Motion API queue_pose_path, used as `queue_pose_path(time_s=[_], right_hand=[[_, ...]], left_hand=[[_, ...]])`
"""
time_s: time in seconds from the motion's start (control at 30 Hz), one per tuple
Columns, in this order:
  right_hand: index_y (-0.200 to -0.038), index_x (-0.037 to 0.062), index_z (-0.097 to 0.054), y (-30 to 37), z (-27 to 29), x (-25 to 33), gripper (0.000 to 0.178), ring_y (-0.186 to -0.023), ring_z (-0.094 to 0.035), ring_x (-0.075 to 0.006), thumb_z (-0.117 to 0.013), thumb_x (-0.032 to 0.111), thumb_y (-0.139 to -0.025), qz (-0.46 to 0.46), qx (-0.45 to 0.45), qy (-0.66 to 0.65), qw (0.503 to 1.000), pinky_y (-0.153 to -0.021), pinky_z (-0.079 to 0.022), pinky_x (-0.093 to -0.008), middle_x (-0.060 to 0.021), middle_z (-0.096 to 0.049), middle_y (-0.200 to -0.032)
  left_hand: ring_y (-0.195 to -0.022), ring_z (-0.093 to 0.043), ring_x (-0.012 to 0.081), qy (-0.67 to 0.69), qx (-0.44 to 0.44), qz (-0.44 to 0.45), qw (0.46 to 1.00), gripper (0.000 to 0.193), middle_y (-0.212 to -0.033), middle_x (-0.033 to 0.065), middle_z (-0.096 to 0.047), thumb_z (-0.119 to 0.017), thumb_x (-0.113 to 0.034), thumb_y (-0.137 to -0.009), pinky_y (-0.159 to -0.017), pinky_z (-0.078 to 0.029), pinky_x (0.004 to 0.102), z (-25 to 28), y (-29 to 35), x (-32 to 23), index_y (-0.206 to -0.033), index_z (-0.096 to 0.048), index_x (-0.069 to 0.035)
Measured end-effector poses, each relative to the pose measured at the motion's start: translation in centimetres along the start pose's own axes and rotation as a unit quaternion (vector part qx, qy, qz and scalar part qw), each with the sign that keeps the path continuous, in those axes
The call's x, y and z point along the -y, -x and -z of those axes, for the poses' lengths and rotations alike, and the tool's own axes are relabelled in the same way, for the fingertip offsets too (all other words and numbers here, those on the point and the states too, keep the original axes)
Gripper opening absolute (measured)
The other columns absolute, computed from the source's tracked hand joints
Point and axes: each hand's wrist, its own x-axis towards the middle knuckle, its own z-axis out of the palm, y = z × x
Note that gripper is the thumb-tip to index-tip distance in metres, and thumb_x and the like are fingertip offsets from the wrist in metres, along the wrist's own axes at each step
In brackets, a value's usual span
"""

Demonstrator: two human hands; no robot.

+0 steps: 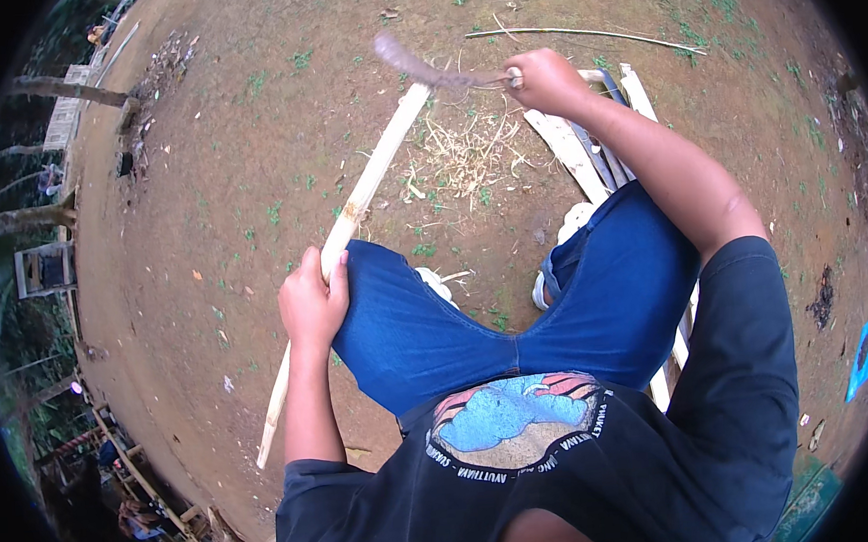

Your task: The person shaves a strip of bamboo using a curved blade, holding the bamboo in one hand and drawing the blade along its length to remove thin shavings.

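My left hand (313, 302) is closed around a long, pale, peeled wooden pole (378, 168) beside my left knee. The pole slants from the lower left up to the far middle, with a brownish knot partway along it. In my right hand (548, 81) is the handle of a machete (405, 60), held out at arm's length. Its blade, smeared by motion, points left and crosses the far tip of the pole; whether it touches the wood I cannot tell.
Thin wood shavings (472, 156) lie scattered on the bare ground between my feet and the pole's tip. Split wood pieces (567, 154) rest by my right leg. A thin stick (589, 35) lies farther off. At the right is a blue object (864, 356).
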Motion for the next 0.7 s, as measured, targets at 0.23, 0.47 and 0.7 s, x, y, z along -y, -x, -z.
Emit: queue_pose_path(time_s=[0.23, 0.47, 0.7], right_hand=[[-0.083, 0.0102, -0.069, 2.6, -3.4, 3.0, 0.013, -0.075, -0.069, -0.0351, -0.065, 0.022, -0.079, 0.136, 0.078, 0.015, 0.988, -0.072, -0.054, -0.0492, -0.0143, -0.069, -0.077], [-0.088, 0.0045, -0.07, 1.4, 0.7, -3.5, 0.043, -0.064, -0.066, -0.0179, -0.067, 0.048, -0.09, -0.169, -0.004, -0.058, 0.984, -0.06, -0.051, -0.0371, -0.0088, -0.068, -0.069], [-0.084, 0.0054, -0.07, 3.3, 2.7, 3.3, 0.036, -0.062, -0.063, -0.0195, -0.072, 0.041, -0.087, -0.07, -0.052, -0.192, 0.977, -0.059, -0.048, -0.035, -0.0079, -0.066, -0.067]], left_hand=[[-0.047, -0.047, 0.0198, 0.159, -0.053, 0.065, 0.984, 0.033, -0.055, 0.0129, -0.049, -0.054, -0.026, -0.101, -0.048, -0.037, 0.0359, -0.7, -0.2, 1.0, -0.079, -0.049, -0.002], [-0.055, -0.057, 0.0337, 0.102, -0.008, 0.072, 0.992, 0.035, -0.06, 0.0158, -0.057, -0.057, -0.032, -0.098, -0.055, -0.042, 0.0422, 1.2, -0.4, -2.5, -0.081, -0.057, -0.001], [-0.079, -0.057, 0.0304, -0.052, 0.006, -0.035, 0.998, 0.038, -0.069, 0.0119, -0.056, -0.059, -0.036, -0.095, -0.073, -0.038, 0.0414, 0.2, -1.1, -3.4, -0.076, -0.059, -0.004]])
